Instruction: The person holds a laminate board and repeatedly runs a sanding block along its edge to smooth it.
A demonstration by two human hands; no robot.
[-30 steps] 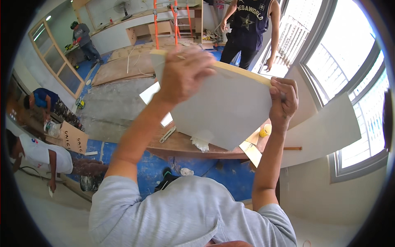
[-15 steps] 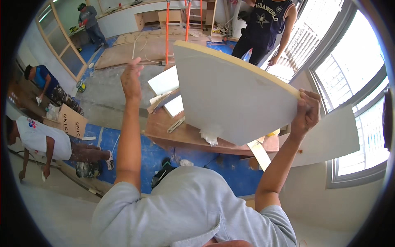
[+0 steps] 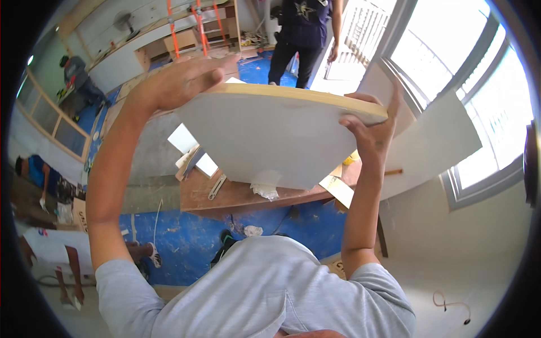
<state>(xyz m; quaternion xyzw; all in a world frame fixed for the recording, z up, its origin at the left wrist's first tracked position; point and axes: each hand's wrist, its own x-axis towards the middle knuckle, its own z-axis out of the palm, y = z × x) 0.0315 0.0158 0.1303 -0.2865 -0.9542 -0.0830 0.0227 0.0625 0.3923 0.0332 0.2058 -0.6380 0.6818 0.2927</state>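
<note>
Upright in front of me is a grey-white panel (image 3: 270,141) with a pale yellow, wood-like edge along its top. My right hand (image 3: 375,132) grips its right end, thumb on the near face and fingers over the top edge. At the upper left corner, my left hand (image 3: 183,84) lies with fingers stretched out along the edge; the panel partly hides their contact. The panel's lower edge is at a brown wooden bench (image 3: 197,197), beside crumpled white plastic (image 3: 265,192). A utility knife (image 3: 216,187) lies on the bench to the left.
White offcuts (image 3: 183,139) lie on the bench's left part. A large pale sheet (image 3: 434,146) leans by the windows at right. Blue covering (image 3: 186,236) spreads over the floor. A person (image 3: 304,34) stands beyond the panel, an orange ladder (image 3: 172,28) stands farther back, and co-workers are at left.
My left hand has come from the air beside the panel to its upper left corner. The panel has shifted left and its top edge is more level; my view has turned right.
</note>
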